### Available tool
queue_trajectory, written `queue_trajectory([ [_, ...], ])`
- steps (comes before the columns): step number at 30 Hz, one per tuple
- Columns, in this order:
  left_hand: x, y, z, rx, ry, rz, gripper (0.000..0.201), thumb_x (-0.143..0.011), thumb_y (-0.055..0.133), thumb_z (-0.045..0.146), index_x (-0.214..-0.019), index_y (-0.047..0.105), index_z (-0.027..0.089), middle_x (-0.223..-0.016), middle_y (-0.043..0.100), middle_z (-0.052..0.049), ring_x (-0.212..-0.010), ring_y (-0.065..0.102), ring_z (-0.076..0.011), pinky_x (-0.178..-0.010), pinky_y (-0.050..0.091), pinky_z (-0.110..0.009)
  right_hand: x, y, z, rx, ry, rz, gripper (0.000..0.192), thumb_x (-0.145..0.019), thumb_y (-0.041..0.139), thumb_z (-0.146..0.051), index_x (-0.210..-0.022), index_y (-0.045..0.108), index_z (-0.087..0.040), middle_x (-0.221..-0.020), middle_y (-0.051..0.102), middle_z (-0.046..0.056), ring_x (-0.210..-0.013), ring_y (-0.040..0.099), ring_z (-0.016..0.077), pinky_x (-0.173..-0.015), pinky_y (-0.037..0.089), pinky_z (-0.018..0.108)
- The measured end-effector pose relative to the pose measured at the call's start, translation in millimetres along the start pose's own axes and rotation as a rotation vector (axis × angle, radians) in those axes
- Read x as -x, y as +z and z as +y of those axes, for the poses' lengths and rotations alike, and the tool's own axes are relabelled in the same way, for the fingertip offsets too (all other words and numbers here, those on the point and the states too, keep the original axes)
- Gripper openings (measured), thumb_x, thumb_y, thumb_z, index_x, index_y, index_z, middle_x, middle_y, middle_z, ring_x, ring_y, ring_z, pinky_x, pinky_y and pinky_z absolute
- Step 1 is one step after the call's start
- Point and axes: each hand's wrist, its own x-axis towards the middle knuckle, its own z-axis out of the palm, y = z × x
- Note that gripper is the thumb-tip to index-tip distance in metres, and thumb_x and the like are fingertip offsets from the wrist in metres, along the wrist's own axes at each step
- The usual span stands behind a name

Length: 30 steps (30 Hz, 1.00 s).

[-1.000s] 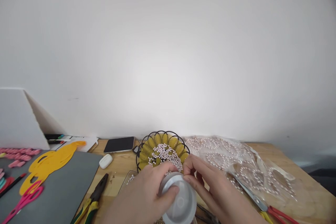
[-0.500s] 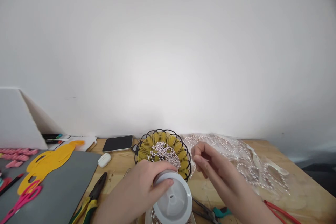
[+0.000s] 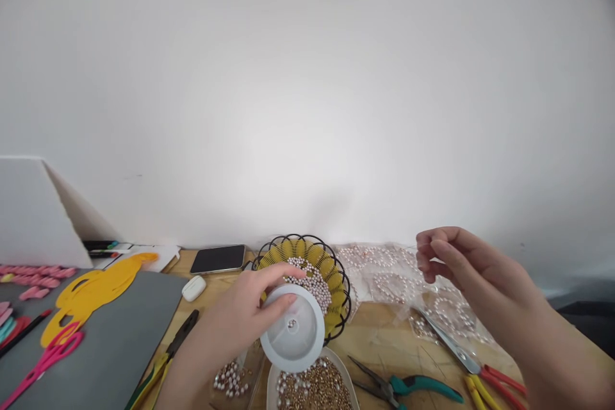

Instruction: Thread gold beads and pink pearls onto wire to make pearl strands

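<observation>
My left hand (image 3: 245, 311) grips a round white plastic spool (image 3: 302, 351) by its upper rim, fingers behind and thumb across its face. The spool is tilted toward me, its hub hole showing. It hangs over the front of a black wire basket (image 3: 342, 307) lined in yellow, which holds small pale pink beads (image 3: 314, 288). Below the spool sits a white dish (image 3: 273, 391) of gold and pearly beads (image 3: 319, 391). Off to the right, my right hand (image 3: 475, 275) is raised with thumb and fingers pinched together. Whatever it may hold is too fine to see.
Teal-handled pliers (image 3: 418, 385) and red-handled scissors (image 3: 464, 359) lie front right, near bagged bead strands (image 3: 394, 285). On the left are yellow-green pliers (image 3: 168, 355), a phone (image 3: 218, 259), a white case (image 3: 193, 288), and pink scissors (image 3: 60, 346) on a grey mat (image 3: 125, 333).
My right hand has moved up and to the right, away from the spool. My left hand has shifted the spool left and upward, uncovering more of the bead dish.
</observation>
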Motion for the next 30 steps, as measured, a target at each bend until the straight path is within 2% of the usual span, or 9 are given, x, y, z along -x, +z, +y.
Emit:
queue_trajectory([
  [5, -2.7, 0.6, 0.9, 0.027, 0.020, 0.014, 0.029, -0.099, 0.053, 0.039, -0.119, 0.074, 0.032, -0.123, 0.075, -0.003, -0.096, 0.064, -0.0258, -0.082, 0.044, -0.035, -2.4, -12.6, 4.0, -0.083, 0.044, 0.153, 0.045, -0.082, 0.076, -0.070, -0.074, 0.065, -0.027, -0.091, 0.065, 0.003, -0.070, 0.064, 0.0188, -0.059, 0.061, 0.031],
  [7, -3.9, 1.3, 0.5, 0.070, 0.030, 0.020, 0.031, -0.100, 0.054, 0.042, -0.121, 0.075, 0.033, -0.130, 0.074, -0.003, -0.105, 0.065, -0.0277, -0.087, 0.046, -0.037, -1.7, -16.2, 5.7, -0.110, 0.065, 0.193, 0.039, -0.082, 0.078, -0.067, -0.079, 0.069, -0.029, -0.095, 0.066, 0.003, -0.074, 0.065, 0.0197, -0.062, 0.063, 0.031],
  [10, -5.3, 2.6, -0.2, 0.109, 0.033, 0.012, 0.034, -0.101, 0.054, 0.047, -0.126, 0.076, 0.038, -0.141, 0.071, -0.001, -0.101, 0.069, -0.0270, -0.085, 0.051, -0.037, 0.7, -16.5, 5.6, -0.167, 0.073, 0.231, 0.032, -0.084, 0.077, -0.063, -0.084, 0.072, -0.032, -0.101, 0.066, 0.002, -0.074, 0.065, 0.0182, -0.065, 0.063, 0.028],
  [13, -5.5, 3.0, 0.6, 0.090, 0.041, 0.016, 0.032, -0.101, 0.055, 0.044, -0.119, 0.080, 0.038, -0.134, 0.076, 0.000, -0.100, 0.071, -0.0275, -0.088, 0.052, -0.039, 5.0, -10.5, 0.3, -0.242, 0.075, 0.275, 0.028, -0.089, 0.076, -0.056, -0.081, 0.068, -0.031, -0.105, 0.067, 0.000, -0.075, 0.066, 0.0157, -0.067, 0.061, 0.022],
  [16, -5.6, 2.6, 2.5, 0.082, 0.046, 0.021, 0.030, -0.100, 0.057, 0.042, -0.116, 0.082, 0.034, -0.129, 0.079, -0.001, -0.113, 0.070, -0.0298, -0.098, 0.051, -0.041, 11.0, -1.4, -9.9, -0.309, 0.067, 0.311, 0.023, -0.091, 0.077, -0.046, -0.079, 0.066, -0.030, -0.099, 0.068, -0.001, -0.075, 0.066, 0.0135, -0.068, 0.059, 0.015],
  [20, -6.7, 3.0, 5.7, 0.068, 0.055, 0.026, 0.030, -0.099, 0.058, 0.038, -0.114, 0.082, 0.029, -0.129, 0.079, -0.003, -0.118, 0.070, -0.0293, -0.099, 0.052, -0.039, 15.2, 7.4, -20.7, -0.380, 0.031, 0.342, 0.021, -0.091, 0.077, -0.038, -0.076, 0.066, -0.030, -0.086, 0.064, -0.002, -0.072, 0.064, 0.0124, -0.066, 0.057, 0.012],
  [23, -7.9, 4.5, 8.4, 0.093, 0.034, 0.045, 0.031, -0.098, 0.057, 0.038, -0.113, 0.082, 0.027, -0.127, 0.080, -0.004, -0.112, 0.072, -0.0293, -0.096, 0.054, -0.039, 9.7, 10.1, -15.4, -0.439, 0.029, 0.250, 0.019, -0.087, 0.080, -0.046, -0.083, 0.068, -0.031, -0.094, 0.070, -0.001, -0.072, 0.068, 0.0145, -0.064, 0.060, 0.018],
  [26, -10.3, 7.4, 9.5, 0.160, 0.012, 0.099, 0.032, -0.096, 0.057, 0.033, -0.113, 0.082, 0.024, -0.127, 0.080, -0.005, -0.111, 0.072, -0.0295, -0.093, 0.054, -0.038, 2.3, 14.8, -1.4, -0.434, 0.114, 0.114, 0.029, -0.092, 0.071, -0.059, -0.103, 0.071, -0.032, -0.109, 0.075, 0.004, -0.082, 0.073, 0.0202, -0.064, 0.062, 0.027],
  [30, -16.6, 14.0, 7.5, 0.230, 0.026, 0.153, 0.031, -0.095, 0.059, 0.031, -0.113, 0.082, 0.022, -0.123, 0.081, -0.006, -0.113, 0.071, -0.0302, -0.094, 0.054, -0.037, 3.1, 28.3, 11.6, -0.080, 0.281, -0.009, 0.050, -0.096, 0.058, -0.070, -0.118, 0.073, -0.027, -0.126, 0.074, 0.013, -0.105, 0.072, 0.0303, -0.083, 0.063, 0.043],
])
